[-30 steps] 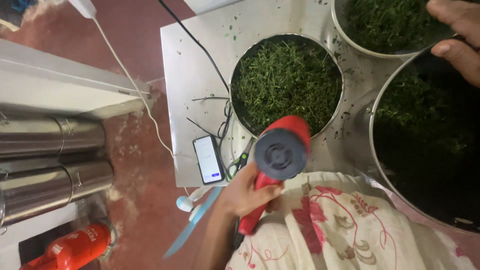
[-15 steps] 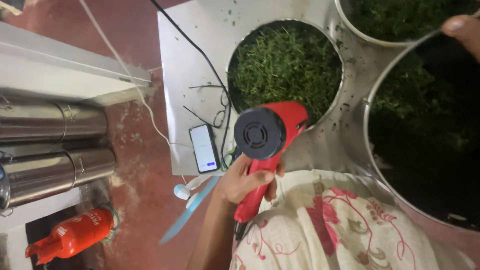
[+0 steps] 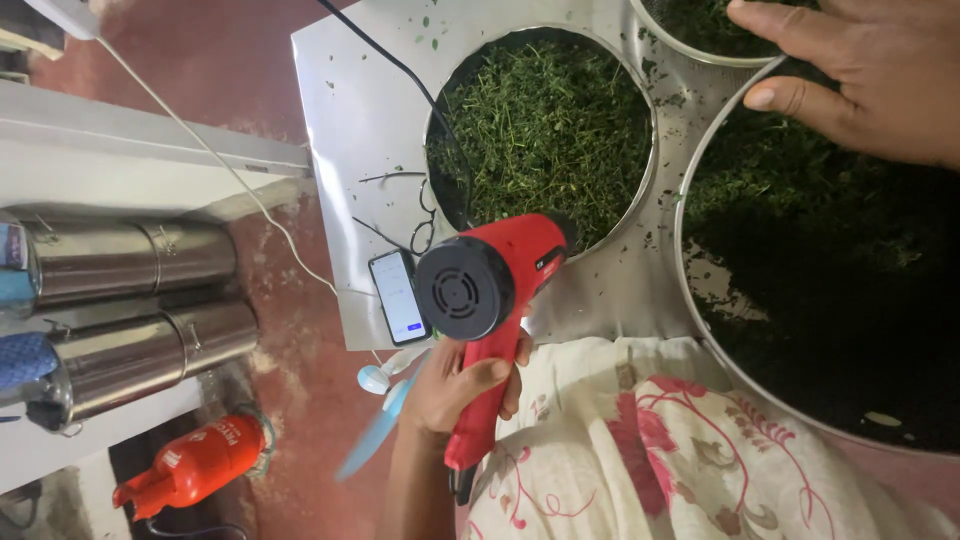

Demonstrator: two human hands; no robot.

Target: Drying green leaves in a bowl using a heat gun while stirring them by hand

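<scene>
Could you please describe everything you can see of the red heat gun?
The heat gun is red plastic with a round black vented rear cap facing the camera. Its barrel points toward the round pan of green leaves on the steel table. The left hand grips its handle, and a dark cord hangs from the handle's base.

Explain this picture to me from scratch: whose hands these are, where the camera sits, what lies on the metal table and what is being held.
The camera sits on a person's head and looks down, so both hands are their own. The left hand grips a red hot-air blower with a black round back, its nozzle towards a round steel pan of chopped green leaves. The right hand rests on darker leaves in a larger steel basin. On the shiny metal tabletop lie a lit smartphone, spectacles and a black cable. A floral cloth covers the lap.
</scene>
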